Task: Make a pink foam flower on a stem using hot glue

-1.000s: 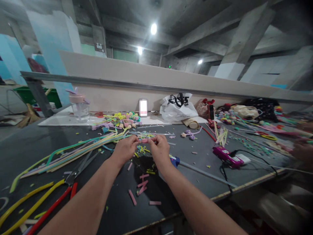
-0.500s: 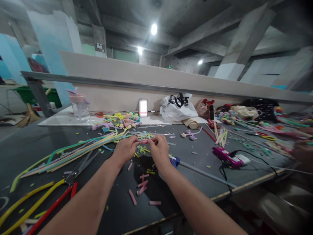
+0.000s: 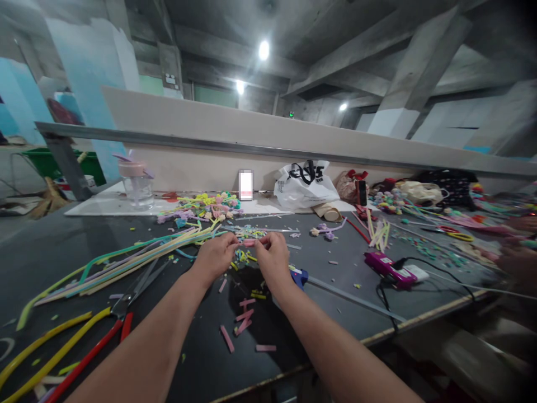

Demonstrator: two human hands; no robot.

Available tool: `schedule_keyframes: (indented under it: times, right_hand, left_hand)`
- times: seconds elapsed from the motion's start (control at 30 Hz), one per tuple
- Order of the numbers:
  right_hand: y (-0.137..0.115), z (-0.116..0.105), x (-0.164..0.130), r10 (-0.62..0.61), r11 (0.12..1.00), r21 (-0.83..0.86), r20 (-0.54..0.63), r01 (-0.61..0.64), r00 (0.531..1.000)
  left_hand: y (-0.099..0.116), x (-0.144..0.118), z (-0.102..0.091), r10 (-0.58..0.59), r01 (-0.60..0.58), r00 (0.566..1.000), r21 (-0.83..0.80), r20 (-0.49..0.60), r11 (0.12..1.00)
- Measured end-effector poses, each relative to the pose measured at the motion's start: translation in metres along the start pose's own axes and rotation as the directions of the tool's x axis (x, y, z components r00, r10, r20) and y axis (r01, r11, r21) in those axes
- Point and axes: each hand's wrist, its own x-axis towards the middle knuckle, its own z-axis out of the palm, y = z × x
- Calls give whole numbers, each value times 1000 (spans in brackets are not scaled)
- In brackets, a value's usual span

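Observation:
Between my two hands, above the dark table, is a short pink pipe-cleaner piece [image 3: 249, 243]. My left hand [image 3: 216, 254] pinches its left end and my right hand [image 3: 272, 257] pinches the right end, fingers closed. Beneath the hands lie yellow and green pipe-cleaner scraps [image 3: 242, 257]. Nearer me, several cut pink pieces [image 3: 245, 318] are scattered on the tabletop. A blue glue gun [image 3: 299, 277] is partly hidden behind my right wrist, a long clear glue stick [image 3: 352, 298] running from it.
Long pastel pipe cleaners [image 3: 138, 260] and large scissors [image 3: 121, 305] lie at left. Finished fuzzy flowers [image 3: 210, 206], a lidded cup [image 3: 136, 182] and a white bag [image 3: 306, 187] stand at the back. A magenta power strip [image 3: 390, 270] with cables sits right, near another person's hand [image 3: 518, 260].
My hands stay almost in the same place, still pinching the pink piece. At the far right, the other person's hand has shifted slightly.

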Motion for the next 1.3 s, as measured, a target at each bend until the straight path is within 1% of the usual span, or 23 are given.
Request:
schedule_keyframes:
  times: [0.27, 0.53, 0.9, 1.0, 1.13, 1.23, 1.3]
  right_hand:
    - [3, -2, 1, 11, 1000, 20, 1, -11, 1000]
    - [4, -10, -1, 22, 998, 63, 2, -22, 1000]
    - [5, -4, -2, 47, 997, 62, 32, -49, 998]
    - [3, -9, -1, 52, 996, 65, 39, -55, 998]
    - [1, -23, 2, 42, 997, 70, 35, -44, 999]
    - [-1, -35, -6, -1, 997, 79, 84, -6, 996]
    - [-2, -41, -19, -70, 996, 61, 192, 59, 979]
  left_hand:
    - [-2, 0, 3, 3, -3, 1000, -7, 2, 1000]
    - [-1, 0, 1, -6, 6, 1000, -12, 6, 1000]
    - [-1, 0, 0, -2, 2, 1000, -36, -1, 999]
    - [0, 0, -1, -7, 7, 1000, -43, 0, 999]
    - [-4, 2, -1, -26, 26, 1000, -56, 8, 998]
    - [-7, 3, 0, -33, 34, 999, -67, 13, 997]
    - [-9, 4, 1, -32, 33, 999, -65, 14, 997]
